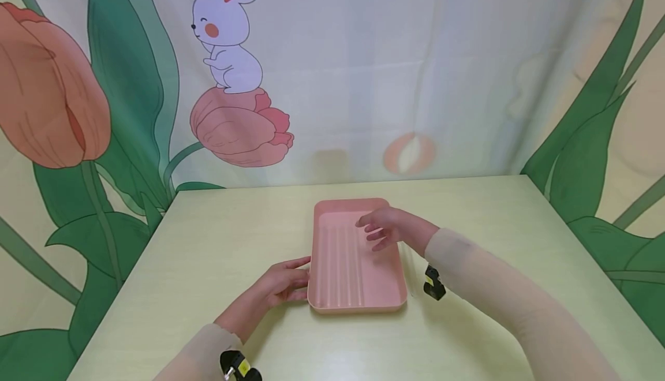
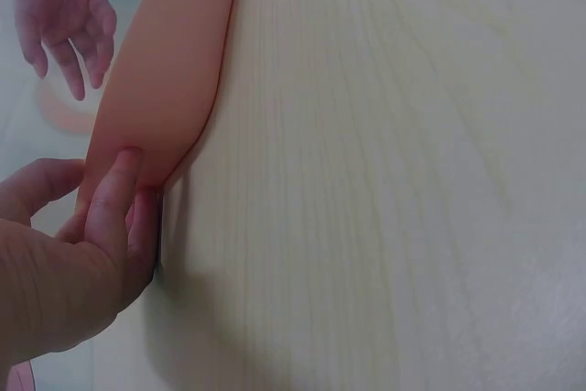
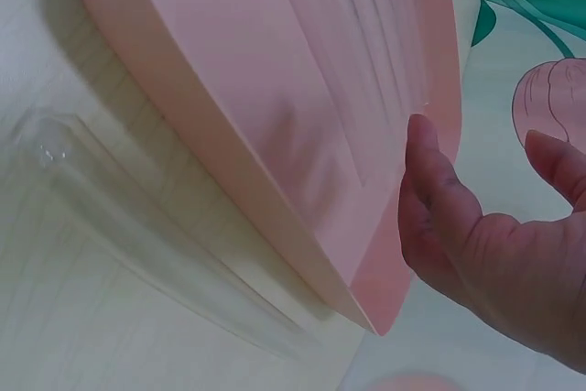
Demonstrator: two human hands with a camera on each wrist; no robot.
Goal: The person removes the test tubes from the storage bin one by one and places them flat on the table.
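A pink tray [image 1: 383, 277] lies lengthwise on the table, with several long parallel tube-like strips [image 1: 340, 265] along its left part. My left hand [image 1: 283, 283] is at the tray's left side, its fingertips touching the outer wall; in the left wrist view, one finger [image 2: 114, 194] rests on that wall. Over the tray's upper right part hovers my right hand [image 1: 387, 228], fingers loosely bent and apart, nothing between them. A clear tube [image 3: 165, 226] with a rounded end lies on the table along the tray's right side.
The pale wood-grain table [image 1: 234, 236] ends at a back wall cloth [image 1: 353, 81] printed with a rabbit and tulips. Green leaf prints flank both sides. Small black devices [image 1: 434, 283] sit at both wrists.
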